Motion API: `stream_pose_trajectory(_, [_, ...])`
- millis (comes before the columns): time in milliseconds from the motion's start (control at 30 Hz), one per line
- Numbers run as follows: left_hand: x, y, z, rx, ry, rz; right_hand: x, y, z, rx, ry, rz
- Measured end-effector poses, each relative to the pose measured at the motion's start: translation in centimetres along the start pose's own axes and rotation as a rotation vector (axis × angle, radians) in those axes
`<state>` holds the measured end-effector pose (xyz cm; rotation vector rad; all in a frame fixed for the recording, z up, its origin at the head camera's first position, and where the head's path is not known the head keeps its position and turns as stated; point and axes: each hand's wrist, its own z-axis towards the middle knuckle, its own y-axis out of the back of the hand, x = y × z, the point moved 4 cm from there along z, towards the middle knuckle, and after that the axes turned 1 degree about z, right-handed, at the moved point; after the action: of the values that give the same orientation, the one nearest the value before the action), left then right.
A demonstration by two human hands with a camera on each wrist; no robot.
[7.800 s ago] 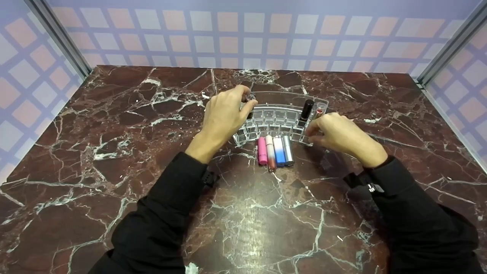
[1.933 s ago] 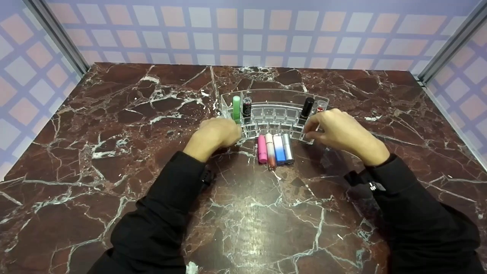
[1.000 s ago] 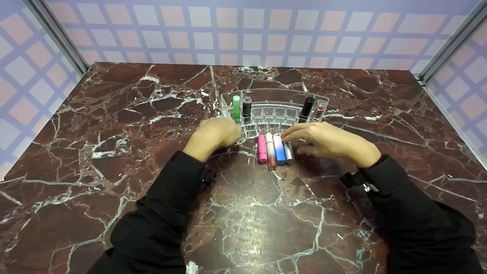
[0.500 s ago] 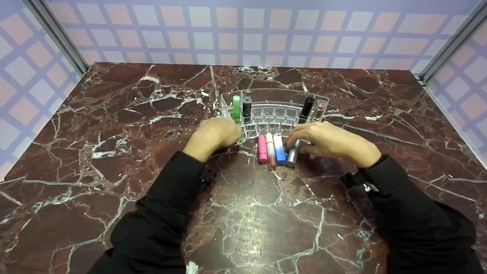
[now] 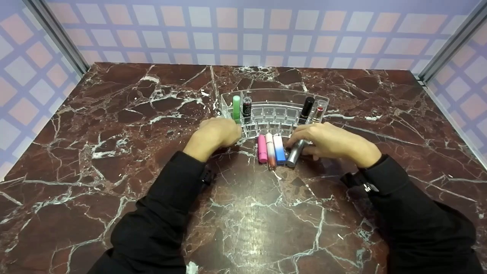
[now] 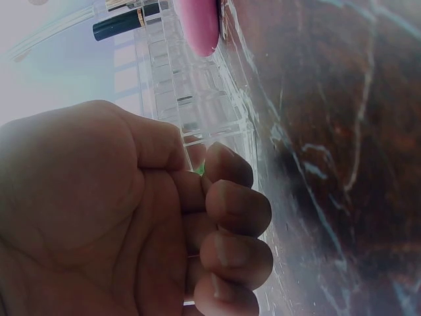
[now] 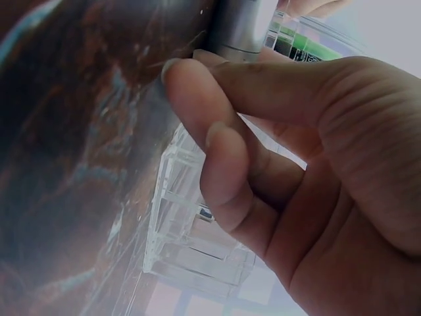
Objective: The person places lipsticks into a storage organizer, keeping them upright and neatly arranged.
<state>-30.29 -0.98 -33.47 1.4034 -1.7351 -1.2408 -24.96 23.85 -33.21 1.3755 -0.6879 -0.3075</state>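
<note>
So the right hand (image 5: 329, 140) has a silver tube (image 5: 295, 154) pinched between thumb and fingers, pretty much by its far end. The tube sits in front of the clear organizer (image 5: 279, 113), slanted, with its near end pointing toward the person and a bit left. Can't tell if it's fully lying on the marbled table (image 5: 243, 213) or tipped up slightly. The right wrist view shows the other fingers of that hand bent loosely, near the organizer.

Left hand (image 5: 217, 132) is over at the organizer's left end, fingers curled in tight around its front corner.

Just left of the silver one there's a little row lying side by side: a white-and-blue tube (image 5: 279, 150), a white-and-reddish-brown tube (image 5: 270, 150) and a pink tube (image 5: 262, 149).

The organizer itself is curved and stepped, with four pieces standing in it: a green tube (image 5: 236, 107) and a black printed tube (image 5: 247, 108) on the left, then a plain black tube (image 5: 306, 109), leaning a bit, and a clear-capped red lipstick (image 5: 319, 112) on the right. Behind it all is a checked wall (image 5: 243, 34).
</note>
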Motion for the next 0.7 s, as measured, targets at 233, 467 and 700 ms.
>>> stream_pose_trajectory(233, [-0.03,0.02,-0.1,0.004,-0.001,-0.003,0.12,0.11,-0.18,0.013,-0.009,-0.003])
stream_pose_trajectory(467, [-0.02,0.08,-0.15,0.008,0.001,-0.012,0.16,0.11,-0.2,0.027,-0.032,0.02])
stream_pose_trajectory(700, [-0.02,0.06,-0.17,0.011,-0.005,0.003,0.09,0.19,-0.29,0.028,-0.035,0.027])
